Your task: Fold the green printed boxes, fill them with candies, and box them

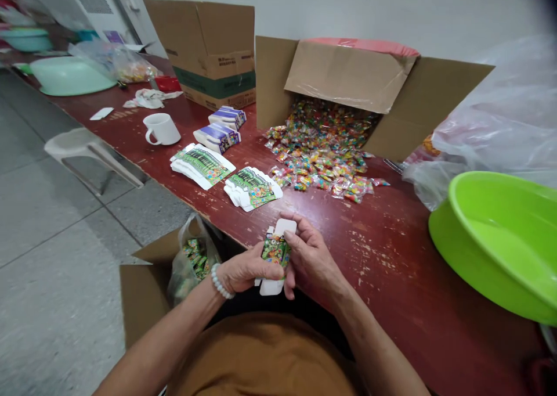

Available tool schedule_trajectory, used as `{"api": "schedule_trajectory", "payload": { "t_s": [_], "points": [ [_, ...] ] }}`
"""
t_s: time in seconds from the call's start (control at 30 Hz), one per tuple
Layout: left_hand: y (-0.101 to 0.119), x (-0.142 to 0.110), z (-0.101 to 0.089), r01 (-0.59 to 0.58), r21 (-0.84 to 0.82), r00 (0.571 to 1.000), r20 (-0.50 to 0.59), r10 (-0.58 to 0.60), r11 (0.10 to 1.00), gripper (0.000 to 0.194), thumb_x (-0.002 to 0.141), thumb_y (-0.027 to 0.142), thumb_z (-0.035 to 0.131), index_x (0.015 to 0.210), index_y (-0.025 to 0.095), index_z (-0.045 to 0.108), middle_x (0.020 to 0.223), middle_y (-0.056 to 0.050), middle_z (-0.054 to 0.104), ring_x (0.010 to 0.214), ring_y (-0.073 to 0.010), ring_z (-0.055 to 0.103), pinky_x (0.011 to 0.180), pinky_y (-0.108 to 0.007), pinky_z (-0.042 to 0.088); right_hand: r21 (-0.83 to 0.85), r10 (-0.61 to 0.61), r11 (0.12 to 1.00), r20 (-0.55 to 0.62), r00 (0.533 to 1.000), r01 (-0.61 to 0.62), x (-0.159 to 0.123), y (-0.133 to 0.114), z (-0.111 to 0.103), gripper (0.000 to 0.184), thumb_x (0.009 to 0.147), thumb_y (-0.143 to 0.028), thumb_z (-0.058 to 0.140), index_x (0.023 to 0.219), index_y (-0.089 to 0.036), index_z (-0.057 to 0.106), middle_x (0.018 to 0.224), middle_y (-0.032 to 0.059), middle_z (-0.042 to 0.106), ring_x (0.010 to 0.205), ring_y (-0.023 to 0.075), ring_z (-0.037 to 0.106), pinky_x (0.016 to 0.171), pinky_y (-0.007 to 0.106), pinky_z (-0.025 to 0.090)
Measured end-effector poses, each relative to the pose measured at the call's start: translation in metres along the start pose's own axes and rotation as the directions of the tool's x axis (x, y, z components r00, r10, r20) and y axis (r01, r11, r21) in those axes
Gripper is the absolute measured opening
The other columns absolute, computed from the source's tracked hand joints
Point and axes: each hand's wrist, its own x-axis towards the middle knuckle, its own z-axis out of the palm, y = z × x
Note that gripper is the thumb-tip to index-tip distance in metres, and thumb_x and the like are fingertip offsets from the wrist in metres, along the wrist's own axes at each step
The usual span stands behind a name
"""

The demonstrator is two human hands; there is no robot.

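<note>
A small printed candy box (275, 251), green with colourful pictures, is between my two hands, its white end flaps standing out at top and bottom. My left hand (250, 268), with a pale bead bracelet at the wrist, grips its lower left part. On the other side, my right hand (311, 251) holds its right edge near the upper flap. Beyond my hands lie two fanned stacks of flat green cartons, one nearer (256, 188) and one farther left (203, 165). Small clear packets of coloured candy (322, 169) spill from a tipped cardboard box (348, 74).
A bright green basin (461, 233) stands at the right. Behind the stacks are a white mug (162, 130), purple-and-white packs (217, 136) and a closed carton (213, 53). Below the table's left edge, a bag of filled boxes (195, 259) sits in an open carton (145, 303), near a stool (82, 143).
</note>
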Motion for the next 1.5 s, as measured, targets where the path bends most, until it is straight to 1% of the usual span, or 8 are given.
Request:
{"api": "schedule_trajectory", "payload": {
  "t_s": [0.23, 0.43, 0.57, 0.83, 1.13, 1.27, 1.43, 1.5],
  "points": [
    [0.0, 0.003, 0.005, -0.092, 0.114, 0.965, -0.234, 0.117, 0.989, 0.03, 0.066, 0.039, 0.081, 0.073, 0.012, 0.069, 0.064, -0.006, 0.068, 0.056, -0.0186, 0.065, 0.061, -0.029, 0.052, 0.061, -0.012, 0.998, -0.009, 1.0, 0.012, -0.003, -0.003, 0.001, 0.061, 0.078, -0.036, 0.076, 0.132, -0.03, 0.048, 0.117, 0.0052, 0.064, 0.063, 0.0094, 0.062, 0.043, 0.016, 0.05],
    [0.002, 0.01, 0.014, -0.104, 0.204, 0.871, -0.455, 0.188, 0.973, 0.028, 0.072, 0.032, 0.079, 0.09, 0.014, 0.068, 0.069, -0.002, 0.068, 0.06, -0.0156, 0.063, 0.061, -0.027, 0.053, 0.08, 0.085, 0.994, -0.075, 0.994, -0.079, -0.005, 0.0, 0.001, 0.029, 0.08, -0.04, 0.075, 0.097, -0.019, 0.066, 0.064, -0.0036, 0.061, 0.041, 0.0061, 0.044, 0.041, 0.02, 0.045],
    [0.005, 0.011, 0.014, -0.108, 0.349, 0.843, -0.464, 0.271, 0.931, 0.031, 0.076, 0.031, 0.077, 0.1, 0.014, 0.067, 0.097, -0.005, 0.072, 0.088, -0.0179, 0.066, 0.078, -0.026, 0.053, -0.123, -0.107, 0.989, -0.216, 0.971, 0.082, -0.001, 0.002, -0.01, 0.023, 0.081, -0.038, 0.073, 0.091, -0.017, 0.069, 0.082, 0.0023, 0.072, 0.066, 0.0134, 0.062, 0.065, 0.026, 0.053],
    [-0.011, 0.007, 0.02, -0.262, 0.53, 0.586, -0.577, 0.569, 0.807, 0.054, 0.079, 0.027, 0.074, 0.125, 0.023, 0.047, 0.099, -0.002, 0.07, 0.081, -0.014, 0.069, 0.074, -0.025, 0.056, -0.122, -0.18, 0.981, -0.284, 0.942, 0.151, 0.001, 0.007, -0.012, 0.041, 0.079, -0.034, 0.075, 0.115, -0.026, 0.057, 0.088, -0.0012, 0.069, 0.074, 0.015, 0.063, 0.067, 0.026, 0.052],
    [-0.004, 0.004, 0.008, -0.149, 0.51, 0.69, -0.56, 0.458, 0.847, 0.019, 0.086, 0.033, 0.066, 0.095, 0.017, 0.066, 0.088, -0.001, 0.068, 0.075, -0.0128, 0.061, 0.069, -0.022, 0.049, -0.173, -0.059, 0.985, -0.223, 0.973, 0.021, 0.007, 0.007, -0.026, 0.027, 0.079, -0.043, 0.075, 0.076, -0.018, 0.066, 0.076, 0.0017, 0.067, 0.07, 0.0155, 0.059, 0.068, 0.028, 0.05],
    [-0.005, 0.004, 0.007, -0.152, 0.535, 0.695, -0.541, 0.475, 0.831, 0.017, 0.086, 0.033, 0.066, 0.09, 0.017, 0.065, 0.086, -0.001, 0.067, 0.076, -0.0121, 0.059, 0.071, -0.022, 0.048, -0.113, -0.023, 0.994, -0.162, 0.987, 0.005, 0.014, 0.002, -0.031, 0.033, 0.07, -0.036, 0.082, 0.095, -0.02, 0.067, 0.079, -0.001, 0.066, 0.069, 0.014, 0.06, 0.067, 0.027, 0.048],
    [-0.006, 0.003, 0.01, -0.262, 0.202, 0.716, -0.615, 0.33, 0.944, 0.042, 0.077, 0.034, 0.078, 0.106, 0.023, 0.05, 0.077, 0.005, 0.065, 0.067, -0.0104, 0.061, 0.063, -0.019, 0.049, -0.367, -0.16, 0.922, -0.074, 0.984, 0.123, 0.01, 0.006, -0.031, 0.017, 0.082, -0.035, 0.072, 0.081, -0.019, 0.069, 0.078, 0.0022, 0.067, 0.07, 0.0146, 0.059, 0.067, 0.027, 0.047],
    [-0.006, 0.003, 0.011, -0.23, 0.051, 0.784, -0.581, 0.216, 0.972, 0.046, 0.079, 0.04, 0.076, 0.112, 0.023, 0.049, 0.082, 0.002, 0.067, 0.068, -0.0118, 0.064, 0.062, -0.021, 0.052, -0.455, -0.28, 0.865, -0.084, 0.956, 0.214, 0.007, 0.007, -0.03, 0.014, 0.085, -0.033, 0.068, 0.082, -0.02, 0.069, 0.08, 0.0028, 0.067, 0.073, 0.016, 0.06, 0.068, 0.028, 0.048]
  ]
}}
